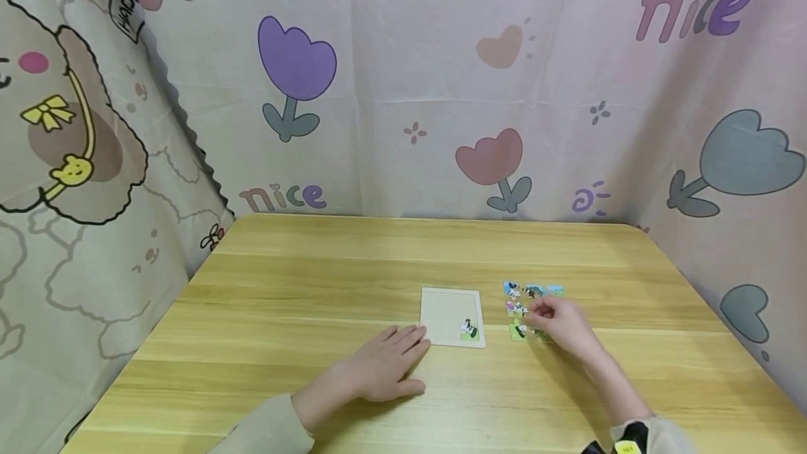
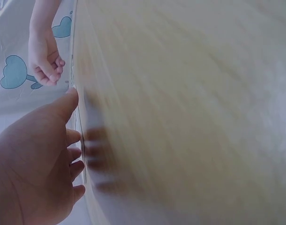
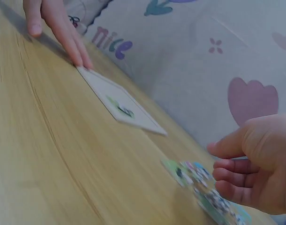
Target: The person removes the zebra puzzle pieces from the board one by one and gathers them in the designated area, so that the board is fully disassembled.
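Observation:
A pale puzzle tray (image 1: 444, 315) with a raised border lies flat on the table. One puzzle piece (image 1: 469, 329), printed with a black-and-white animal on green, sits in its near right corner. My left hand (image 1: 386, 364) lies with fingers extended, its fingertips touching the tray's left edge. To the right of the tray, several colourful loose puzzle pieces (image 1: 512, 291) are laid out in rows. Above them hovers my right hand (image 1: 562, 324), fingers loosely bent and thumb near the index finger. No piece shows between those fingers in the right wrist view; the hand covers some pieces in the head view.
The wooden table (image 1: 284, 286) extends around the tray and pieces. Behind it hangs a printed curtain (image 1: 391, 54) along the far edge, and another patterned cloth (image 1: 82, 286) borders the left side.

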The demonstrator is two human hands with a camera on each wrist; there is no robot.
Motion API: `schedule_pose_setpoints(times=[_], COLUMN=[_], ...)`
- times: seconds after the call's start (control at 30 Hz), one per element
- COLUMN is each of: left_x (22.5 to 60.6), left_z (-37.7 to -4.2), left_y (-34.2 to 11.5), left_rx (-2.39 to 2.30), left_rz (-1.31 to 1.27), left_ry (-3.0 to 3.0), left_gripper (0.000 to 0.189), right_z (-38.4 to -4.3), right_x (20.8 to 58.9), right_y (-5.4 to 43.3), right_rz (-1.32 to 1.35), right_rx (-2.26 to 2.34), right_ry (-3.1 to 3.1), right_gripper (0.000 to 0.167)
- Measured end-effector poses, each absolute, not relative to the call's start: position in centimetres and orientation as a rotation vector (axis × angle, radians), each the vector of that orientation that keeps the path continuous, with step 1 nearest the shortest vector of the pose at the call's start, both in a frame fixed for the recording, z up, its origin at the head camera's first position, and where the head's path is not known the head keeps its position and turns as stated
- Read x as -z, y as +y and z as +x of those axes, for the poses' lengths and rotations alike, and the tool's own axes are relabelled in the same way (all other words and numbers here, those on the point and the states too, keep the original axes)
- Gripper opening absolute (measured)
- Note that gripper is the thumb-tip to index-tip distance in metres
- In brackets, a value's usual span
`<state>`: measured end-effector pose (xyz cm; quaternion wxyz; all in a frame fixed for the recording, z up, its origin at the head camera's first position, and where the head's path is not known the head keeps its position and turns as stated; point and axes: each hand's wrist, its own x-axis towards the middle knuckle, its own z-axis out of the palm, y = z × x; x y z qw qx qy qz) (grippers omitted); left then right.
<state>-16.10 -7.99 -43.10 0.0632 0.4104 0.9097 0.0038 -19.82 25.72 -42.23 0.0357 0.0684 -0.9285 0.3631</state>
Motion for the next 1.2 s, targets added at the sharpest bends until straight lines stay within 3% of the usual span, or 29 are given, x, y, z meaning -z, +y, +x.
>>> schedule_pose_setpoints(times=[0.6, 1.2], left_x=[42.8, 42.7], left_z=[-16.0, -16.0], left_y=[-7.5, -7.4], left_rx=[0.016, 0.025], left_rz=[1.266, 1.269], left_ry=[2.731, 2.735], left_gripper=[0.073, 0.072], right_z=[-20.9, -21.1], right_x=[42.8, 43.0], right_y=[19.1, 16.9], right_rz=[0.541, 0.599], right_rx=[-1.464, -0.999], right_ry=[-2.858, -3.016], right_gripper=[0.025, 0.027])
